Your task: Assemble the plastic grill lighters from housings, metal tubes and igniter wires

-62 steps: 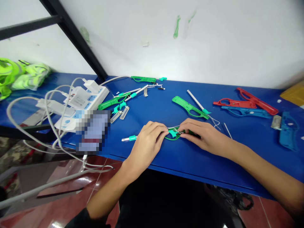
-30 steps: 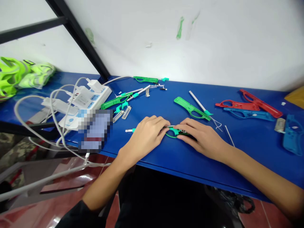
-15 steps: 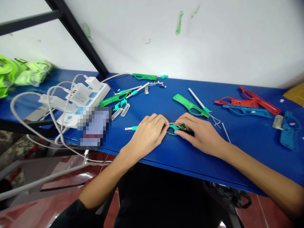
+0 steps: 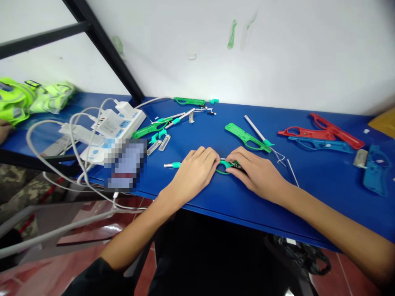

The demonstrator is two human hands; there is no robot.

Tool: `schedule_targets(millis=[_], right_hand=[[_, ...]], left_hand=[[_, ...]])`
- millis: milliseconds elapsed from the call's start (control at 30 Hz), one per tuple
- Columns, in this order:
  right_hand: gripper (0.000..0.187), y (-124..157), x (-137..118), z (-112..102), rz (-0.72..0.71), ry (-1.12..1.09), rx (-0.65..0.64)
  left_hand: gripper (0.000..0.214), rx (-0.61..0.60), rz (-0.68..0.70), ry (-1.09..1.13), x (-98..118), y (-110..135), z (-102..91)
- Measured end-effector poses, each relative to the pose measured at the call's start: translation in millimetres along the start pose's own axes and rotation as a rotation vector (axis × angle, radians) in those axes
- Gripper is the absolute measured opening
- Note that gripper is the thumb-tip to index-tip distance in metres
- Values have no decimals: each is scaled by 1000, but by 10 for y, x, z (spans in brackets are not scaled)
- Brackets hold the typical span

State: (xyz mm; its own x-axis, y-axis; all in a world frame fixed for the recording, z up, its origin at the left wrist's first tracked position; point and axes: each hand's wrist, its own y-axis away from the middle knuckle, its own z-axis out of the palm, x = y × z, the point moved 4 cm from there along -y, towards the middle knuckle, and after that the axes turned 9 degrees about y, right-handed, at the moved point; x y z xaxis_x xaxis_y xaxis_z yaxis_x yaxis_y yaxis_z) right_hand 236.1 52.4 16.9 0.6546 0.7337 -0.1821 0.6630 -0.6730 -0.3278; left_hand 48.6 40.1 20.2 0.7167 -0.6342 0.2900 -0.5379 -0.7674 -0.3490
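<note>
Both hands are on a green long-nosed lighter (image 4: 222,171), whose trigger loop shows between them. My left hand (image 4: 194,170) is closed over its front part. The metal tube (image 4: 168,165) with its teal collar sticks out to the left of that hand. My right hand (image 4: 251,170) pinches the body near a teal piece and thin white wires, its fingertips close to the left ones. The inside of the body is mostly hidden by my fingers. Just beyond lie a green casing half (image 4: 247,137) and a loose metal tube (image 4: 254,128) with a teal end.
Green casings (image 4: 152,128), tubes and clear small tanks (image 4: 164,142) lie at the back left. A power strip (image 4: 123,129) with chargers and a phone (image 4: 126,164) are left. Red casings (image 4: 338,130) and blue casings (image 4: 375,170) lie right. Another person's hand (image 4: 3,130) shows at the left edge.
The view has shifted slightly. My hands stay at the lighter, with the right fingers a little changed in position. Another person's hand has come into view at the left edge.
</note>
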Motion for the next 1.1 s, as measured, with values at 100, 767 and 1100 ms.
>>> schedule_targets(millis=[100,767,1100], right_hand=[[25,1,-7,-19,2,3,-18],[27,111,209,-320,-142,0,-3],[27,96,191,-231,-117,-11,-17]], left_hand=[[17,0,20,28,-7,10,-33],[36,72,66,68,56,169,-54],[5,173,34,168,10,170,-119]])
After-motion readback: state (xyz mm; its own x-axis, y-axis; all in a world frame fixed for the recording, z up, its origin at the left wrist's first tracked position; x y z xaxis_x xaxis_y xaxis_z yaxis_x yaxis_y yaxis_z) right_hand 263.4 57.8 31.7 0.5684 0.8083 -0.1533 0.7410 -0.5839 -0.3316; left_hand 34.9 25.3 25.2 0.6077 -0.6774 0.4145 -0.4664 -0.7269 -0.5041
